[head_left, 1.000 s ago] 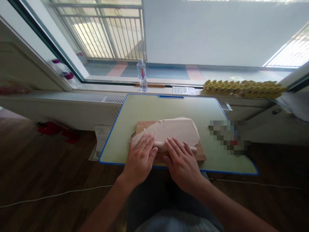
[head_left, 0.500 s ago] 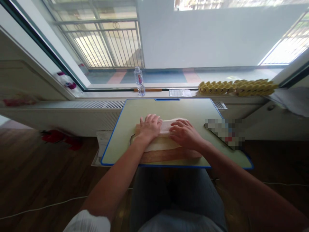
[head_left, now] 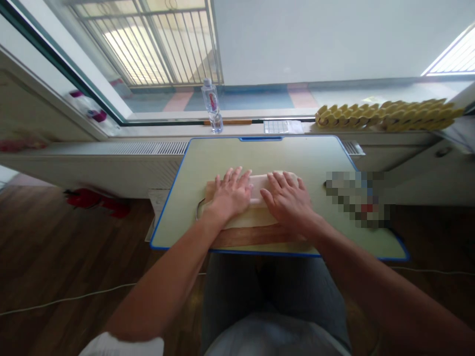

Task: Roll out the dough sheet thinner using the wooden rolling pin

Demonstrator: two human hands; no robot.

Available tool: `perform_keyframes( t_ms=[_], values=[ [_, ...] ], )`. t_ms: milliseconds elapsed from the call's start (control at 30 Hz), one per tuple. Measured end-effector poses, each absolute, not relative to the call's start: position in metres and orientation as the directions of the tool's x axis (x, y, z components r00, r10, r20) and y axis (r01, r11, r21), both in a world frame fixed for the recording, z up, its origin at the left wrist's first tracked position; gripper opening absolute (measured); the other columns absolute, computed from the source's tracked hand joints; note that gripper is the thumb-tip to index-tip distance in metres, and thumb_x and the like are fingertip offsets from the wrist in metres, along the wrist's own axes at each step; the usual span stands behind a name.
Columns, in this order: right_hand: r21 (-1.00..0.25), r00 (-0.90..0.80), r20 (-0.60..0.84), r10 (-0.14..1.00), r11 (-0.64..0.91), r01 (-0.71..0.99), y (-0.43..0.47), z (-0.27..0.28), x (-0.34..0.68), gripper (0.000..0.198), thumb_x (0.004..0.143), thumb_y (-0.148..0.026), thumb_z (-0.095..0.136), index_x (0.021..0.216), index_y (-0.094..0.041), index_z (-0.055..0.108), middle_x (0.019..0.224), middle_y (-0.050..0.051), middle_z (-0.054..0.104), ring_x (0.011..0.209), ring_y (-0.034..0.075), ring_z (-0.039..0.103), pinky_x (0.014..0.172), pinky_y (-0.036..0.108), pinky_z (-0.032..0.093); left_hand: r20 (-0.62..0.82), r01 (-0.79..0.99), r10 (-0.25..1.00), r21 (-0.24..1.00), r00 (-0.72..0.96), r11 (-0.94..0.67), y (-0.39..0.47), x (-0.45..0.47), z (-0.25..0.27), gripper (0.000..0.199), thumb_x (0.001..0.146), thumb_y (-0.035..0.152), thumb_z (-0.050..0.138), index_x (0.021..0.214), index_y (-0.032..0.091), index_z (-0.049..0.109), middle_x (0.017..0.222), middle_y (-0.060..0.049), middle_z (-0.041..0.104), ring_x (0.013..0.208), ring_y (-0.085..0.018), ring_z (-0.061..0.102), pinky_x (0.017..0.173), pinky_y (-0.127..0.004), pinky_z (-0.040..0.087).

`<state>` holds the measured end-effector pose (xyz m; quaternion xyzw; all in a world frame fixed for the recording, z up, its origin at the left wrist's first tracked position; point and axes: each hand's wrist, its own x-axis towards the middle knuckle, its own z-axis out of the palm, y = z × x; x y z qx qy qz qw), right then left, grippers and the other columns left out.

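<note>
On the small table lies a brown wooden board point(head_left: 252, 236) with a thin metal handle point(head_left: 198, 209) at its left end. Spread over the board is a pale, soft-looking sheet point(head_left: 247, 218); whether it is cloth or dough I cannot tell. A whiter folded strip point(head_left: 259, 190) runs across its far part. My left hand point(head_left: 233, 192) rests flat on the strip's left end, fingers stretched forward and apart. At the right end my right hand point(head_left: 288, 197) lies palm down, its thumb pointing toward the middle. Both palms hide what is beneath them.
The blue-edged table point(head_left: 293, 154) stands against a windowsill holding a clear bottle point(head_left: 213, 106), a white card point(head_left: 276, 127) and a yellow scalloped object point(head_left: 386, 116). A blurred-out item point(head_left: 352, 198) lies on the table's right. A red object point(head_left: 83, 198) and cable point(head_left: 92, 295) are on the floor.
My right hand's fingers have straightened from a curl and now lie flat. My left fingers have spread wider. The whole view has shifted slightly, with the windowsill higher in the picture.
</note>
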<state>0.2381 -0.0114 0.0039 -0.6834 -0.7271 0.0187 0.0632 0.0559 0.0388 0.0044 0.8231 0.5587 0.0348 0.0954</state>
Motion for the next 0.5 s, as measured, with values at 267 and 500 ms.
perform_keyframes(
  t_ms=[267, 500],
  values=[
    [-0.120, -0.106, 0.155, 0.982, 0.125, 0.985, -0.034, 0.000, 0.237, 0.065, 0.111, -0.050, 0.024, 0.161, -0.016, 0.048, 0.169, 0.012, 0.043, 0.158, 0.033, 0.033, 0.128, 0.056, 0.022, 0.067, 0.914, 0.931, 0.174, 0.360, -0.366, 0.008, 0.054, 0.004, 0.061, 0.109, 0.049, 0.028, 0.165, 0.029, 0.041, 0.175, -0.007, 0.035, 0.162, -0.033, 0.027, 0.132, -0.066, 0.016],
    [-0.125, -0.083, 0.032, 0.996, 0.086, 0.988, 0.019, 0.004, 0.239, 0.071, 0.108, -0.056, 0.029, 0.167, -0.015, 0.039, 0.172, 0.011, 0.036, 0.159, 0.036, 0.030, 0.126, 0.059, 0.025, -0.081, 0.928, 0.936, 0.185, 0.343, -0.324, 0.055, 0.061, 0.009, 0.064, 0.109, 0.050, 0.028, 0.168, 0.027, 0.034, 0.178, -0.008, 0.026, 0.164, -0.034, 0.022, 0.131, -0.070, 0.014]
  ],
)
